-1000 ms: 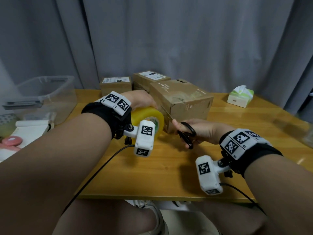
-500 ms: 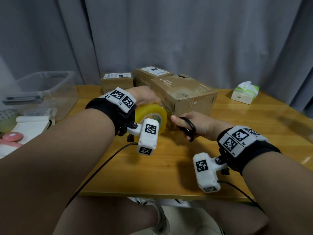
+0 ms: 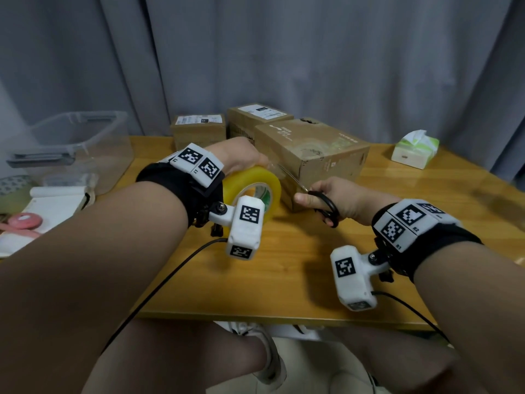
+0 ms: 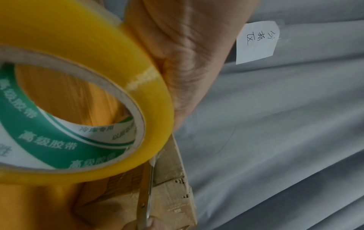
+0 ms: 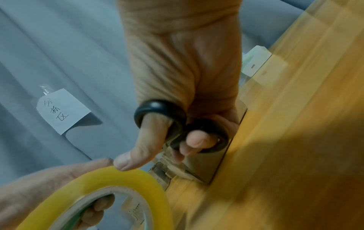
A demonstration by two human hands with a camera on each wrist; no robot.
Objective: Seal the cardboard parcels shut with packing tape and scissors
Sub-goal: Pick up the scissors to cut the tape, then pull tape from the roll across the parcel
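My left hand [image 3: 244, 157] grips a yellow roll of packing tape [image 3: 251, 189] from above, upright beside the near left corner of a large cardboard box [image 3: 312, 155]. My right hand [image 3: 341, 200] holds black-handled scissors [image 3: 326, 206], thumb and fingers through the loops. Their blades [image 3: 289, 174] point up and left into the gap between roll and box. In the left wrist view the blades [image 4: 146, 186] lie along the box [image 4: 173, 186] under the roll [image 4: 78, 62]. The right wrist view shows the handles [image 5: 157, 107] and the roll [image 5: 118, 175] just below my thumb.
Two smaller labelled boxes [image 3: 199, 129] [image 3: 258, 115] stand behind the large one. A tissue pack [image 3: 414, 149] sits at the back right of the wooden table [image 3: 284, 274]. A clear plastic bin [image 3: 79, 143] and a notebook [image 3: 56, 200] lie to the left. A grey curtain hangs behind.
My right hand has brought the scissors up and closer to the roll and the box corner. The left hand keeps its hold on the roll near the box.
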